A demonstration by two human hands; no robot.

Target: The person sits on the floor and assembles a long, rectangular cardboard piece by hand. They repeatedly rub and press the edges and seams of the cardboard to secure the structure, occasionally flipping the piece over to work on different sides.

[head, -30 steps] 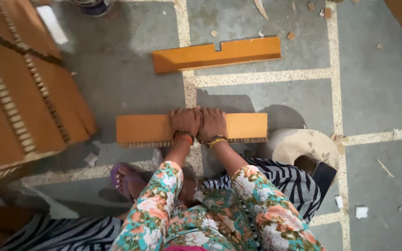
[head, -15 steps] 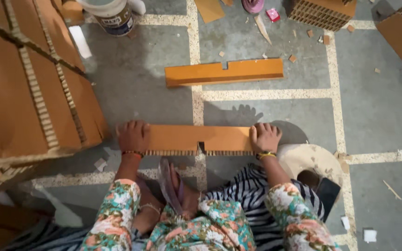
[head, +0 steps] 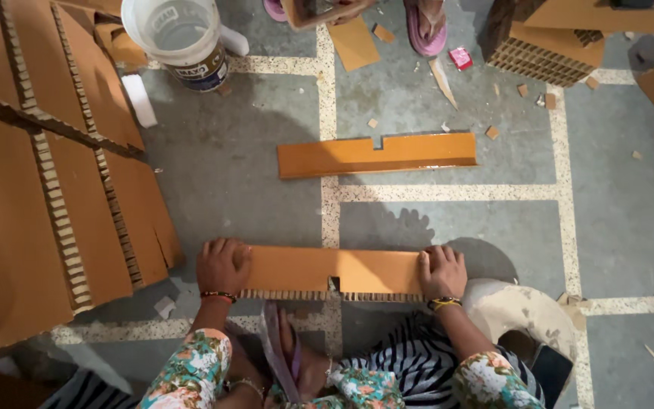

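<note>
A notched honeycomb cardboard strip (head: 327, 273) lies flat on the grey tiled floor (head: 244, 197), just in front of the person's knees. The left hand (head: 222, 266) presses palm-down on the strip's left end, fingers spread over it; the right hand (head: 440, 271) presses the same way on its right end. Beyond this strip, well apart, lies a second notched strip (head: 376, 154). To its left stands a stack of cardboard panels (head: 47, 189); far beyond, a white bucket (head: 179, 38).
</note>
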